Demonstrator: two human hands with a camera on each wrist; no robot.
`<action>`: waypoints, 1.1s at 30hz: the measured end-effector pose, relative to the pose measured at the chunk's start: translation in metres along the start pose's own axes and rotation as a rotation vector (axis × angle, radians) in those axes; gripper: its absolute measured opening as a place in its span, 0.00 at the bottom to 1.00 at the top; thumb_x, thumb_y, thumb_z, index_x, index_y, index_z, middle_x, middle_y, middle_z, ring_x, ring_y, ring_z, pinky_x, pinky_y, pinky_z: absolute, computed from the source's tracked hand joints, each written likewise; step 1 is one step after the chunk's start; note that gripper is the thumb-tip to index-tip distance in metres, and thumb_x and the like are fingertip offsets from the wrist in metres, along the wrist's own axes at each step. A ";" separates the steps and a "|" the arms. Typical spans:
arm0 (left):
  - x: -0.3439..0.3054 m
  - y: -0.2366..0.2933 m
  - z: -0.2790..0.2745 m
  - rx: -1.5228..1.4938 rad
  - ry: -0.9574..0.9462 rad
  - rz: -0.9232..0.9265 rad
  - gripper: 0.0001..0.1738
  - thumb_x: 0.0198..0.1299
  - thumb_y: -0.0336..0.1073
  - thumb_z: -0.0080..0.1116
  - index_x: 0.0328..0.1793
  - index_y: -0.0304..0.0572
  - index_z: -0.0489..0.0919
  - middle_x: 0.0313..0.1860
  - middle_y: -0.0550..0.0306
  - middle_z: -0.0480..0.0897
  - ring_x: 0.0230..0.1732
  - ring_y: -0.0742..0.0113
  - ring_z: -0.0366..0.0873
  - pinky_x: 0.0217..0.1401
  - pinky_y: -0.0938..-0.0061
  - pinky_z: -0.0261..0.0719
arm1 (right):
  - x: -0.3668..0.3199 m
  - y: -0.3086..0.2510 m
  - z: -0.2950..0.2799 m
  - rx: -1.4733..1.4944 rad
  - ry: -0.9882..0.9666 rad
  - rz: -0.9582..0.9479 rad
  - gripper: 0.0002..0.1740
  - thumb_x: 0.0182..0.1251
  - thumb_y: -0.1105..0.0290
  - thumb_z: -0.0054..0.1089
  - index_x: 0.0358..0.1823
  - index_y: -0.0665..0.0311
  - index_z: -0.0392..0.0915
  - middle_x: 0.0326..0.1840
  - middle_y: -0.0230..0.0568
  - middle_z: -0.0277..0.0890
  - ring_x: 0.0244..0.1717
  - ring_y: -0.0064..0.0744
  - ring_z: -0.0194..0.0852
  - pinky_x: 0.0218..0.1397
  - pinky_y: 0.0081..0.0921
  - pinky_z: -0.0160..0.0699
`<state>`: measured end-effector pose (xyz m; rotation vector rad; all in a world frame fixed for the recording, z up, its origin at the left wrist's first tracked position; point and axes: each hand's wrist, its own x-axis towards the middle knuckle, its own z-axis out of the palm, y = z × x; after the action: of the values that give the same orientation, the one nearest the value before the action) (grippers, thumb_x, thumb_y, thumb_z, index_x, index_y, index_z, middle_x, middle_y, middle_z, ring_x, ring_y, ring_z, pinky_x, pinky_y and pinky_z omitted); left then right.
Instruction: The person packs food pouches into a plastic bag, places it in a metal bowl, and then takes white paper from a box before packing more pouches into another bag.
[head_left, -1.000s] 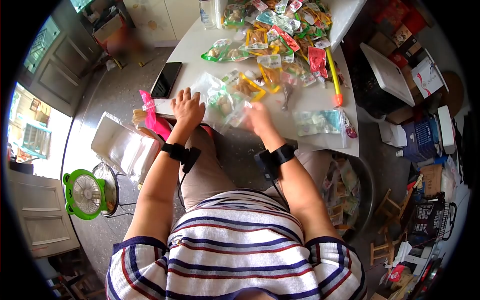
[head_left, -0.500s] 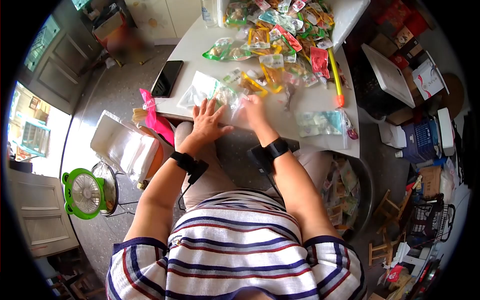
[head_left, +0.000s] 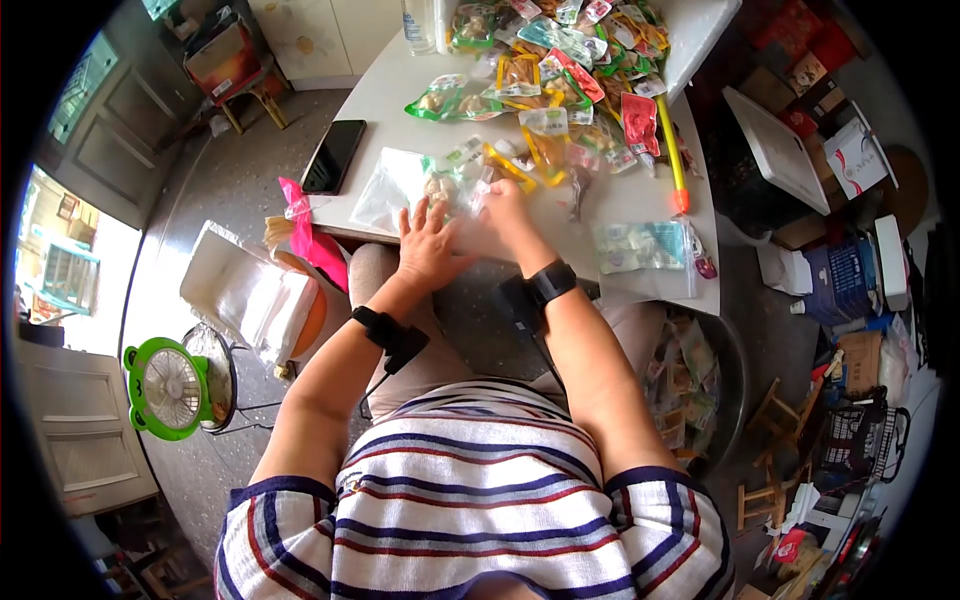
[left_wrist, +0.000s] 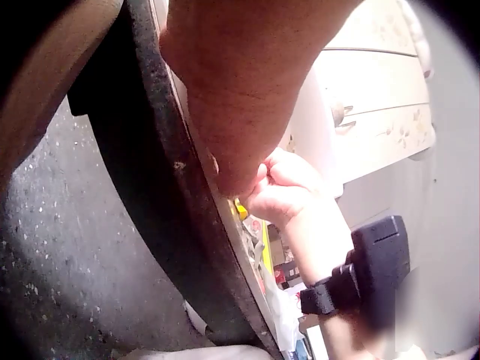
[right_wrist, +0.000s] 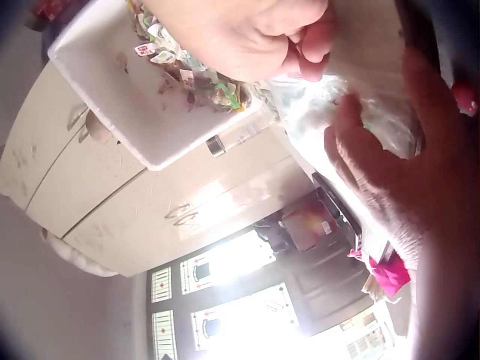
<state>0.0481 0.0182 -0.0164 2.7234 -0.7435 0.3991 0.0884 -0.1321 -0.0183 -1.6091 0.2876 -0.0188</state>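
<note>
A clear plastic bag (head_left: 383,198) with pale lumps inside lies at the table's near edge in the head view. My left hand (head_left: 430,252) rests with spread fingers over the bag's near side. Just to its right, my right hand (head_left: 507,215) has its fingers curled and pinches the bag's right end. The right wrist view shows the right hand (right_wrist: 255,34) with bent fingers at the bag (right_wrist: 315,105), and the left hand (right_wrist: 390,161) spread opposite. In the left wrist view, the left hand and wrist (left_wrist: 240,97) hide the bag; behind them is the right hand (left_wrist: 281,187).
Colourful food packets (head_left: 540,75) are heaped at the back by a white foam box (head_left: 700,40). A yellow stick (head_left: 668,150) with an orange tip and a bluish packet (head_left: 640,247) lie right. A phone (head_left: 335,157) lies left, above a pink strip (head_left: 318,245).
My left hand has come down and right from the table's left side onto the bag, closer to my right hand. The bag lies flatter now. My right hand has shifted slightly along its end.
</note>
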 end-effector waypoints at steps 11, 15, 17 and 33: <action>0.001 0.006 0.008 -0.236 0.157 0.228 0.15 0.39 0.33 0.50 0.37 0.40 0.71 0.46 0.50 0.68 0.55 0.50 0.59 0.55 0.59 0.56 | -0.007 -0.003 0.013 0.262 0.097 0.017 0.08 0.49 0.76 0.49 0.33 0.66 0.67 0.20 0.33 0.67 0.14 0.20 0.63 0.16 0.16 0.61; 0.000 0.002 0.008 -0.271 0.165 0.307 0.15 0.37 0.30 0.50 0.36 0.37 0.70 0.44 0.50 0.68 0.53 0.50 0.61 0.54 0.61 0.58 | -0.010 0.000 0.013 0.316 0.040 0.054 0.08 0.50 0.75 0.49 0.33 0.66 0.67 0.21 0.33 0.67 0.16 0.20 0.64 0.18 0.16 0.63; -0.001 0.000 0.008 -0.277 0.174 0.340 0.15 0.36 0.30 0.50 0.35 0.36 0.70 0.44 0.50 0.69 0.52 0.50 0.61 0.53 0.61 0.59 | -0.004 0.011 0.008 0.348 -0.041 0.096 0.07 0.53 0.74 0.47 0.34 0.67 0.66 0.22 0.36 0.69 0.14 0.20 0.65 0.15 0.15 0.63; 0.003 0.003 0.009 -0.353 0.164 0.335 0.07 0.38 0.27 0.48 0.27 0.38 0.69 0.41 0.52 0.71 0.52 0.54 0.63 0.53 0.63 0.58 | 0.024 -0.024 -0.111 -0.023 0.255 -0.119 0.12 0.50 0.74 0.49 0.38 0.65 0.66 0.29 0.35 0.68 0.24 0.24 0.68 0.21 0.17 0.66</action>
<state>0.0504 0.0116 -0.0231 2.2133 -1.1091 0.5022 0.0949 -0.2447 0.0080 -1.6458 0.3889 -0.3146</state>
